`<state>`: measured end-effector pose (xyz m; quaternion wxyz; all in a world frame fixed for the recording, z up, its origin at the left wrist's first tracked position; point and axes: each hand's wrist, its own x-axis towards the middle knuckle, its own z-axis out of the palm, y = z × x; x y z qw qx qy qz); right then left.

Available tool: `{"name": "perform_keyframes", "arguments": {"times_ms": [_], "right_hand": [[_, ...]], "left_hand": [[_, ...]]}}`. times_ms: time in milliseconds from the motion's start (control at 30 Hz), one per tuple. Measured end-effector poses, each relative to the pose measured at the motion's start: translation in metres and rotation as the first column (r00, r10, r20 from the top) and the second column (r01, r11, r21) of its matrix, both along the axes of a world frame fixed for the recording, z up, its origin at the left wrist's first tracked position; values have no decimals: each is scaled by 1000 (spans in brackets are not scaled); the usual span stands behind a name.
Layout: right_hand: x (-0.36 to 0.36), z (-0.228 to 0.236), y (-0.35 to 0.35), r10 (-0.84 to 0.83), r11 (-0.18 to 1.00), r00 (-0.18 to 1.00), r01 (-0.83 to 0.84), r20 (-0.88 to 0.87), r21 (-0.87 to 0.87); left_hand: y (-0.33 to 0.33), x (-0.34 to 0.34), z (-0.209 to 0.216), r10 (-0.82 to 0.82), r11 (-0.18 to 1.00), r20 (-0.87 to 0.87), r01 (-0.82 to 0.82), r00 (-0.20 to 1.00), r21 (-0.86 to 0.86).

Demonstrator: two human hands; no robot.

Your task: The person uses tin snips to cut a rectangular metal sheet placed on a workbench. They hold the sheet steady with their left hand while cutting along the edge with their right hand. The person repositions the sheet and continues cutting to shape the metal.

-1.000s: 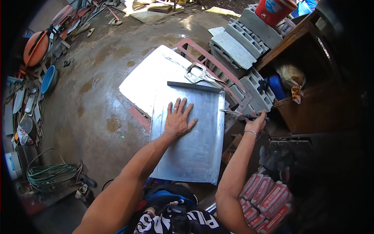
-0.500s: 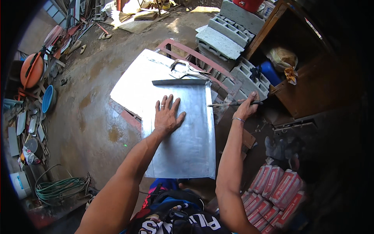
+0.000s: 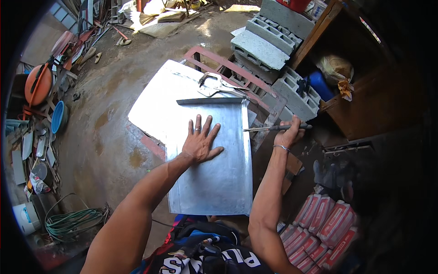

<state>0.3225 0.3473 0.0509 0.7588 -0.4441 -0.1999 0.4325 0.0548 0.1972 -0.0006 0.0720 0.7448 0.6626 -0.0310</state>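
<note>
Rested left grip (image 3: 200, 145) palm-down, with spread fingers, on metal sheet (image 3: 216, 182) before torso (image 3: 200, 256). Saw sheet's long axis running away from torso, with upturned flange (image 3: 210, 101) along far end. Clasped slim tool (image 3: 267, 129) in closed right grip (image 3: 290, 133), nearly crosswise lengthwise, with tip leftward at sheet's right edge.

Your left hand (image 3: 198, 146) could slide toward you across the sheet (image 3: 214, 187); ahead, a raised lip (image 3: 210, 101), then a clamp (image 3: 220, 86), block it.

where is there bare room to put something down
Bare: metal sheet between left forearm and folded right edge; floor between blue basin and white panel. Crowded: beyond the raised flange, around the clamp and concrete blocks.
</note>
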Motion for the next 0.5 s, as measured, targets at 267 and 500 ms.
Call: {"name": "perform_keyframes", "arguments": {"times_ms": [267,500], "right_hand": [[-17,21,-12,-129,991,979,131,161,-1],[-26,32,-25,-128,992,959,128,253,16]], "left_hand": [[5,0,1,-24,999,6,24,1000,-48],[3,0,1,-29,999,29,30,999,-42]]}}
